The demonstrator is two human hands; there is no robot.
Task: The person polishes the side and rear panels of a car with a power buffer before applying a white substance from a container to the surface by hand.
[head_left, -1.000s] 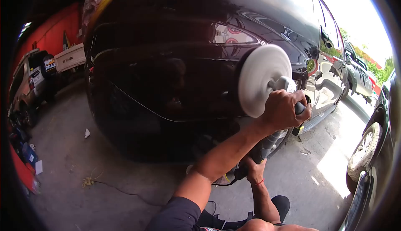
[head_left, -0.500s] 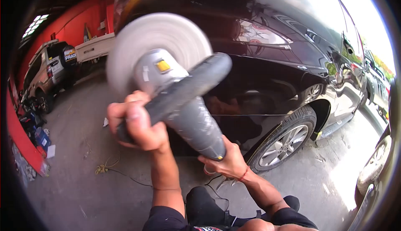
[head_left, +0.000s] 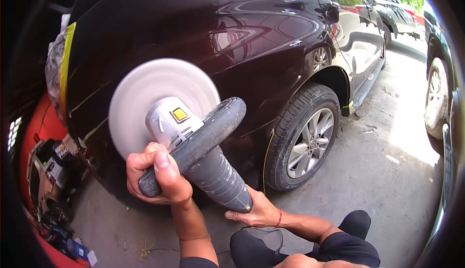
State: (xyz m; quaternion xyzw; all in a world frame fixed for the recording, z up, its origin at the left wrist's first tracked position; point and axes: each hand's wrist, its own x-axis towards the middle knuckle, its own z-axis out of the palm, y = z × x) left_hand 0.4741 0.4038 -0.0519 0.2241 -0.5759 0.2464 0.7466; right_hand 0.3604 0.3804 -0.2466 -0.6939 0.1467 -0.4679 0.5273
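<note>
Hands apart, both clamped on one tool. Left hand (head_left: pixel 157 178) is wrapped tight round the lower end of the side handle (head_left: pixel 198 139), thumb on top. Right hand (head_left: pixel 256 211) sits lower and to the right, cupping the tail end of the polisher (head_left: pixel 218 178) from below, fingers curled under the grey body. There is a red thread bracelet (head_left: pixel 279 218) on that wrist.

Far left: red wall (head_left: pixel 41 122), with a parked vehicle (head_left: pixel 51 168) in front of it, seen tilted, and clutter on the ground below it. Next comes a wad of clear plastic wrap (head_left: pixel 52 69) and a strip of yellow tape (head_left: pixel 66 67) running down the left edge of the black car (head_left: pixel 193 30).

The polisher is centre-left, held up in front of the car's lower rear corner. Its head is silver with a small yellow label, and the dark handle crosses it on a slant, rising to the right. The pad (head_left: pixel 150 96) is a big white disc, blurred, its face turned to the dark panel. It is close against the paint, but I cannot tell if it is actually touching.

Right of the tool, the glossy side panel shows reflections. Below it is the rear wheel (head_left: pixel 307 139), a silver alloy in a black tyre standing on the concrete floor (head_left: pixel 382 171). The car's side runs on toward the upper right.

Bottom centre-right: the person's dark-clothed knee (head_left: pixel 351 229), with a thin cable (head_left: pixel 264 231) on the floor near it. At the far right edge is a second car (head_left: pixel 436 91), wheel showing, well apart from the black one.
</note>
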